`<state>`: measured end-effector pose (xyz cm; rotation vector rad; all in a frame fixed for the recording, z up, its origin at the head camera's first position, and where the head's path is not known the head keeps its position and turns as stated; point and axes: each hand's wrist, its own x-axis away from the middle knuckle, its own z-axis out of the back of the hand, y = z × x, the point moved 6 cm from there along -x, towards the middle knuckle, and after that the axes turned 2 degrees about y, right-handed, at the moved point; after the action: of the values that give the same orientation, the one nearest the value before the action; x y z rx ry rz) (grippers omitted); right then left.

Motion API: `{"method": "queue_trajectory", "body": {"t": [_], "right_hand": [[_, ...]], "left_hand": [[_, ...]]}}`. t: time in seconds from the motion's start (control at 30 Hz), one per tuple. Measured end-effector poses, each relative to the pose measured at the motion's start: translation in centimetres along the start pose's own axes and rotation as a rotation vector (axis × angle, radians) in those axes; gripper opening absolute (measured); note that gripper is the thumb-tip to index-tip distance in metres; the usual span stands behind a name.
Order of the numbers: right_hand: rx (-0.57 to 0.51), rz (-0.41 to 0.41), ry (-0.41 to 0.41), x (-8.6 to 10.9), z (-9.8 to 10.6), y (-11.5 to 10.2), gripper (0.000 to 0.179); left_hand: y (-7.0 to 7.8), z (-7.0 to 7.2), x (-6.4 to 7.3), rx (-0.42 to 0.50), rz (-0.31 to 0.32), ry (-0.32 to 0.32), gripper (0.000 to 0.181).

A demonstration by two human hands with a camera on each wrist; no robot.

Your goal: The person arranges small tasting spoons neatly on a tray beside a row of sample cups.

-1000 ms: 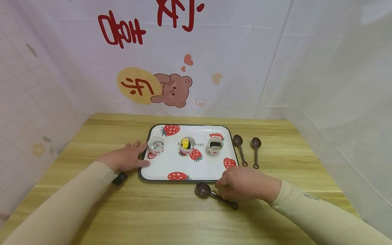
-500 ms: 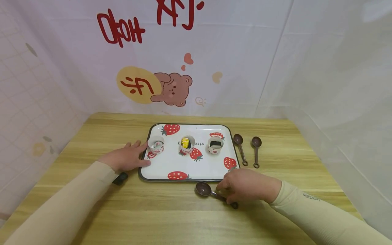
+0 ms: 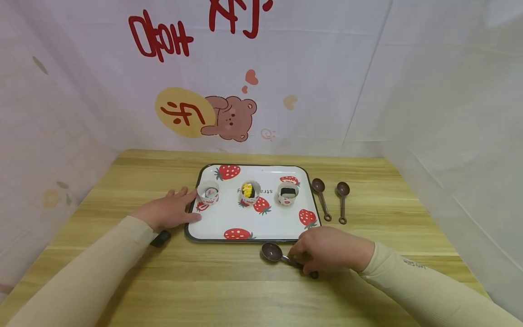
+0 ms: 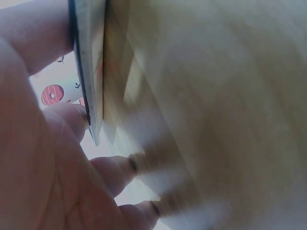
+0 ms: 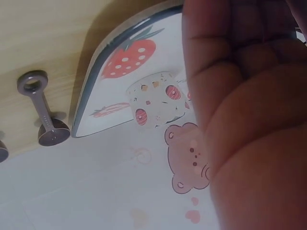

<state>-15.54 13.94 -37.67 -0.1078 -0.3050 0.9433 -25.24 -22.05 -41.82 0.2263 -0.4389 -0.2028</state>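
A dark brown measuring spoon [image 3: 271, 252] lies in front of the tray, its bowl pointing left. My right hand [image 3: 328, 247] pinches its handle between thumb and fingers, the thumb covering part of it. At the left, my left hand [image 3: 167, 211] rests on the edge of a white strawberry-print tray [image 3: 253, 227], fingers spread, thumb over the rim. In the left wrist view the tray's dark rim [image 4: 81, 72] runs past the thumb and a fingertip. Three paper cups stand on the tray: one with a sushi roll [image 3: 210, 192], one with a yellow-topped piece [image 3: 248, 190], one with a black-banded piece [image 3: 288, 192].
Two more brown measuring spoons, a nearer one [image 3: 321, 194] and an outer one [image 3: 342, 195], lie right of the tray. White printed cloth [image 3: 318, 68] hangs behind the wooden table [image 3: 229, 295] and along both sides.
My right hand has come down slightly closer around the spoon's handle, its thumb now covering part of it. The spoon has barely shifted, and my left hand stays at the tray's edge.
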Motion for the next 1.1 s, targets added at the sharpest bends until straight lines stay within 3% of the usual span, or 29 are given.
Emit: {"method": "queue_trajectory", "body": {"t": [0.37,1.1], "right_hand": [[0.010,0.031,-0.008,-0.43,-0.81,-0.27,0.027],[-0.017,-0.011,-0.039,-0.70,-0.83,0.35,0.022]], "left_hand": [[-0.11,-0.44,-0.07,-0.010,-0.001,-0.006,0.101],[0.05,0.05,-0.40,0.014,0.006,-0.015,0.102]]}}
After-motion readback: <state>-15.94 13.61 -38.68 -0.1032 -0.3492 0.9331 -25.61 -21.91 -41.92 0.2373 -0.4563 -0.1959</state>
